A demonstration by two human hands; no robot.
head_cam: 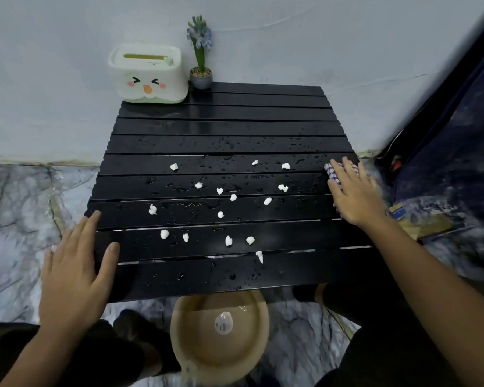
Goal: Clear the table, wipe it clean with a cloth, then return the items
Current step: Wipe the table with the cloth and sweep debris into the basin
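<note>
A black slatted table (224, 127) is wet with droplets and strewn with several small white paper bits (220, 191). My right hand (355, 194) lies flat on a blue-and-white checked cloth (331, 174) at the table's right edge, pressing it down. My left hand (76, 272) rests open at the table's left front edge, thumb on the slats. A white tissue box with a cartoon face (148, 75) and a small potted blue flower (201, 71) stand at the far left corner.
A tan plastic basin (249, 342) sits on the marble floor under the table's front edge, between my knees. A grey wall runs behind the table. Dark fabric and a yellow packet (403, 212) lie to the right.
</note>
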